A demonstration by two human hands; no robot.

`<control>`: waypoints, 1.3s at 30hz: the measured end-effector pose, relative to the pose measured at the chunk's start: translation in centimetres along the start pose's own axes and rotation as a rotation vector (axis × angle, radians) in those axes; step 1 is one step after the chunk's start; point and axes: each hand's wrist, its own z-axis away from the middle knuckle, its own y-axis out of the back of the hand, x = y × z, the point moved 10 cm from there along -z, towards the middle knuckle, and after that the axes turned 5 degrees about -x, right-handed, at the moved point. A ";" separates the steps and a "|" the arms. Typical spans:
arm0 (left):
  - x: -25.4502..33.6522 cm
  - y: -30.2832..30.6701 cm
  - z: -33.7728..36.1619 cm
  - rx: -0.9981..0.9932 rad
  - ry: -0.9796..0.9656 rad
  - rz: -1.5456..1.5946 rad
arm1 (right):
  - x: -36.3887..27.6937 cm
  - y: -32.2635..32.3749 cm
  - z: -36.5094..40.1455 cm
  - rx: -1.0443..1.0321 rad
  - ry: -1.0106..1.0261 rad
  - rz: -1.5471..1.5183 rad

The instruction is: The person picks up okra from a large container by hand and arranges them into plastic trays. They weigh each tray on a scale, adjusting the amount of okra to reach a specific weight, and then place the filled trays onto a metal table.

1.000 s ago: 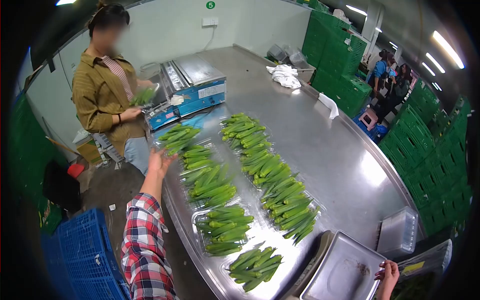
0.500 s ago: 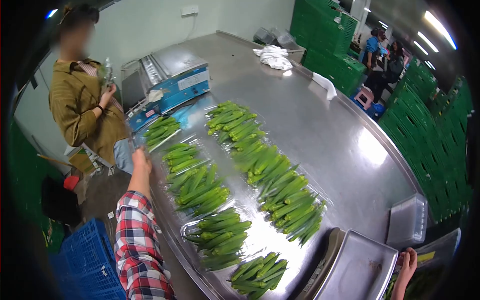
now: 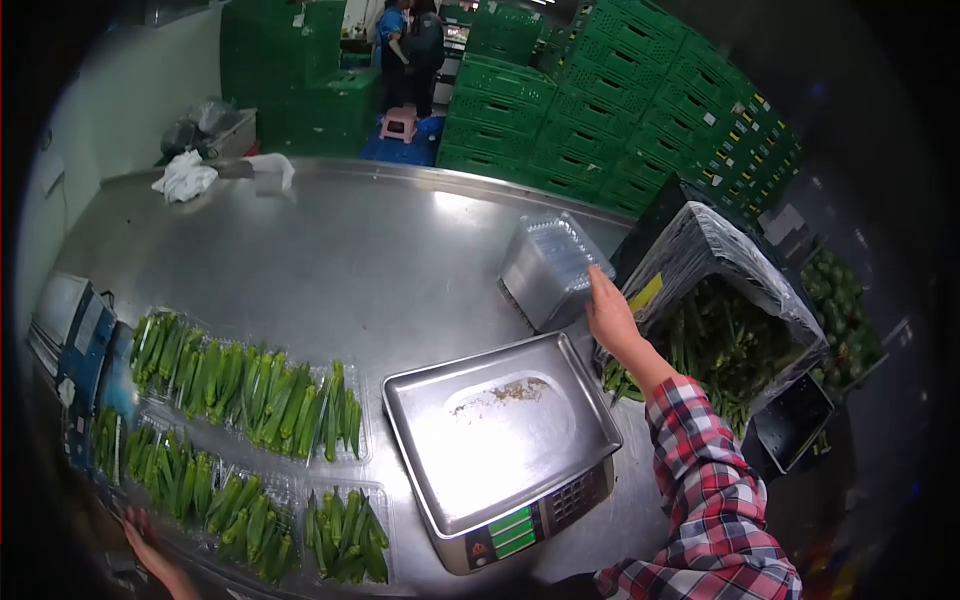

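Note:
My right hand (image 3: 613, 318) touches the near right corner of a stack of clear plastic trays (image 3: 562, 262), its fingers stretched out along the side. At the lower left, my left hand (image 3: 152, 556) is partly in view beside the table edge, fingers extended and nothing seen in them. Close to it lies a row of okra (image 3: 205, 492) in clear trays. A second row of okra (image 3: 245, 385) lies behind that one. One separate tray of okra (image 3: 347, 535) sits left of the scale. The digital scale (image 3: 505, 430) has a bare metal pan with brown residue on it.
A plastic-lined crate of okra (image 3: 715, 330) stands to the right. Green crates (image 3: 590, 110) are stacked beyond the metal table (image 3: 370, 260). A white cloth (image 3: 185, 177) lies at the far left. A blue machine (image 3: 85, 350) borders the okra. Two people (image 3: 408, 50) stand in the background.
My view has swung to the right. My right hand has reached the stack of clear trays. My left hand, earlier by the far okra tray, now shows near the table's front edge.

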 end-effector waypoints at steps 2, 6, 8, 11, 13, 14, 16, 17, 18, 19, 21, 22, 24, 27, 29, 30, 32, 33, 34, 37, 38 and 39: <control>2.2 -2.0 4.0 -0.038 -0.014 -0.066 | 1.2 -3.3 -1.0 -0.186 0.037 0.196; 3.3 -0.2 7.3 -0.067 0.014 -0.057 | 2.8 -7.2 -2.1 -0.416 0.128 0.294; 4.5 0.5 8.6 -0.082 0.013 -0.051 | 2.2 -7.0 -2.7 -0.447 0.244 0.299; 8.1 -0.6 12.2 -0.053 -0.011 -0.074 | 1.7 -6.1 -3.3 -0.365 0.473 0.291; 12.2 -5.1 16.6 0.011 -0.036 -0.098 | 0.8 -5.5 -3.5 -0.378 0.563 0.308; 12.2 -4.9 16.7 -0.012 -0.050 -0.182 | 0.7 -4.7 -3.7 -0.354 0.553 0.274; 11.5 -5.6 16.4 -0.075 -0.072 -0.354 | 0.9 -2.7 -3.0 -0.316 0.515 0.207; 11.4 -7.2 16.8 -0.157 -0.109 -0.351 | 0.5 -1.1 -1.8 -0.256 0.525 0.132; 11.9 -10.5 18.3 -0.242 -0.140 -0.348 | 0.0 0.6 -0.1 -0.200 0.532 0.059; 12.5 -14.3 20.1 -0.326 -0.173 -0.339 | -0.2 2.8 1.7 -0.138 0.539 -0.010; 13.4 -22.4 25.4 -0.494 -0.220 -0.413 | -1.1 6.9 8.1 -0.028 0.590 -0.099; 14.1 -26.7 28.8 -0.641 -0.331 -0.471 | -0.8 8.0 11.2 -0.053 0.556 -0.134; 14.6 -34.3 36.8 -0.941 -0.599 -0.621 | 0.6 9.7 18.2 -0.065 0.479 -0.193; 13.0 -42.6 52.6 -1.497 -1.101 -0.562 | 3.8 10.7 28.3 -0.157 0.315 -0.290; 10.8 -45.2 62.6 -1.744 -1.200 -0.476 | 4.6 11.5 34.1 -0.236 0.243 -0.324; 8.7 -45.8 66.6 -1.818 -1.239 -0.503 | 4.5 12.0 36.3 -0.303 0.255 -0.305; 3.8 -46.5 72.9 -1.954 -1.311 -0.624 | 5.2 11.2 40.3 -0.325 0.255 -0.344; 2.0 -46.7 74.9 -1.955 -1.301 -0.617 | 5.5 11.9 41.5 -0.294 0.246 -0.390; -0.5 -46.6 76.4 -1.992 -1.259 -0.624 | 6.1 11.8 42.7 -0.312 0.251 -0.392; -5.4 -45.2 79.8 -2.139 -1.177 -0.717 | 9.1 9.8 46.4 -0.327 0.169 -0.472; -6.4 -44.5 80.8 -2.192 -1.147 -0.758 | 10.3 8.4 47.8 -0.405 0.137 -0.474; -6.7 -44.2 82.8 -2.185 -1.165 -0.770 | 13.0 8.0 49.3 -0.392 0.056 -0.479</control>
